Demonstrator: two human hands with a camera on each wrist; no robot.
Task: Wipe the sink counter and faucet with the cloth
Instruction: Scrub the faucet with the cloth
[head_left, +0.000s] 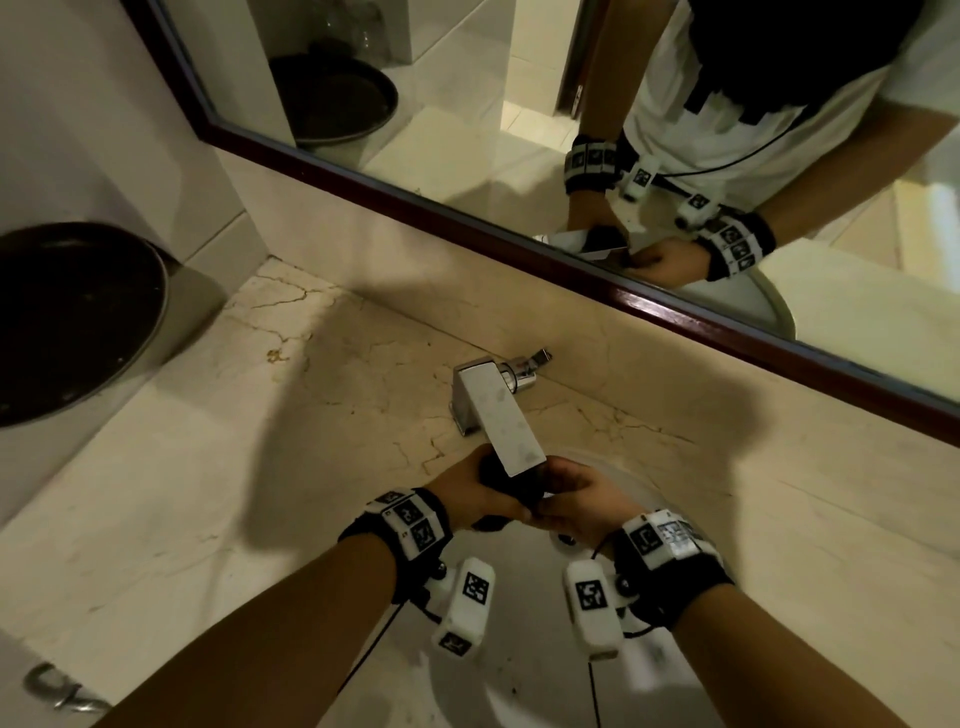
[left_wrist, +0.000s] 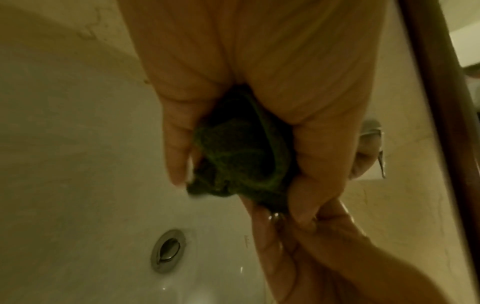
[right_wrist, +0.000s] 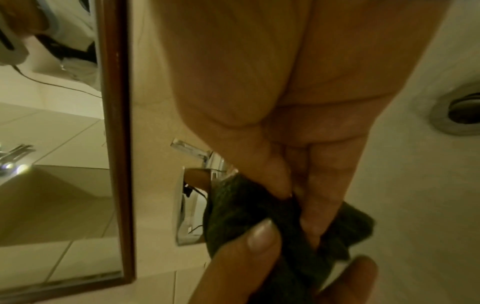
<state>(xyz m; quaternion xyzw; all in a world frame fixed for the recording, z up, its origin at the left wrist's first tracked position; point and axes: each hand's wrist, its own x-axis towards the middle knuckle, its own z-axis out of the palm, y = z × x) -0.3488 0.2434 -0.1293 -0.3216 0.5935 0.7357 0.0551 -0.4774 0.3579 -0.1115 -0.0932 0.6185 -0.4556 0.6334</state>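
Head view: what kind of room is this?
Most likely a bathroom: a white sink set in a marble counter, a chrome faucet over the basin, and a framed wall mirror behind it.

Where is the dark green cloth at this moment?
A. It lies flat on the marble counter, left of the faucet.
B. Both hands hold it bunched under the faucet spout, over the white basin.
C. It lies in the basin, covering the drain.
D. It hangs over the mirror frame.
B: the left hand and the right hand both grip the bunched dark green cloth just below the end of the rectangular chrome faucet spout, above the white basin, whose drain is uncovered.
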